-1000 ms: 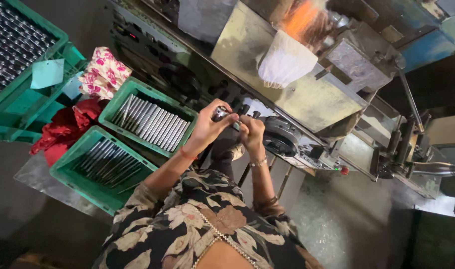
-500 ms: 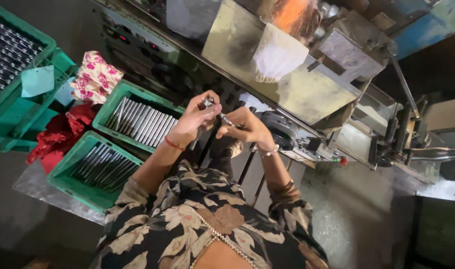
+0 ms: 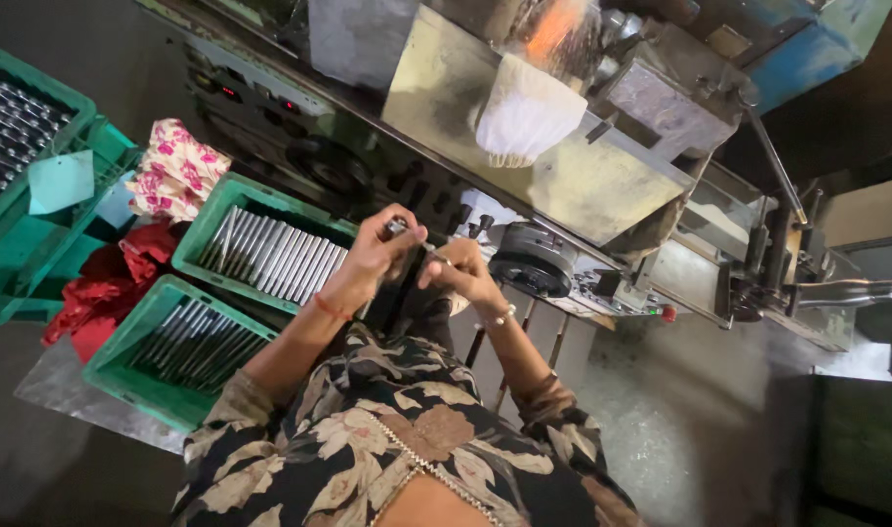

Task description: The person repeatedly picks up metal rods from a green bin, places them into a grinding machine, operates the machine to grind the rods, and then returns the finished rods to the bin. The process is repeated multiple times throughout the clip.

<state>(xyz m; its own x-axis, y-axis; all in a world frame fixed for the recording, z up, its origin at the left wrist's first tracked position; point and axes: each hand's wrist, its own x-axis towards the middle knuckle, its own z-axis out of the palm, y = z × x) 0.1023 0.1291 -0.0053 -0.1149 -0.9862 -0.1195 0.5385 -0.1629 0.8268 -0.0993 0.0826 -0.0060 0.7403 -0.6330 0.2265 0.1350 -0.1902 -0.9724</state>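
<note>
Two bright green plastic crates [image 3: 233, 210] are filled with silver-grey metal rods [image 3: 270, 256]. A white cloth with pink flowers [image 3: 175, 179] is seen beside crumpled red fabric [image 3: 109, 290]. A black garment printed with cream and brown leaves [image 3: 387, 439] is worn. A white cloth [image 3: 526, 112] is hung on a dull yellowish-grey machine panel [image 3: 602, 181], with blue paint [image 3: 807, 54] above.

1. At frame centre, the left hand [image 3: 373, 256] pinches a small metal part [image 3: 397, 227] at its fingertips.
2. The right hand [image 3: 457, 273] is curled just beside it, fingers nearly touching the left.
3. At centre left, two green crates [image 3: 198, 239] hold rows of metal rods [image 3: 275, 260].
4. A grey machine [image 3: 602, 185] spans the upper frame, with a white cloth [image 3: 526, 112] hanging on it.
</note>
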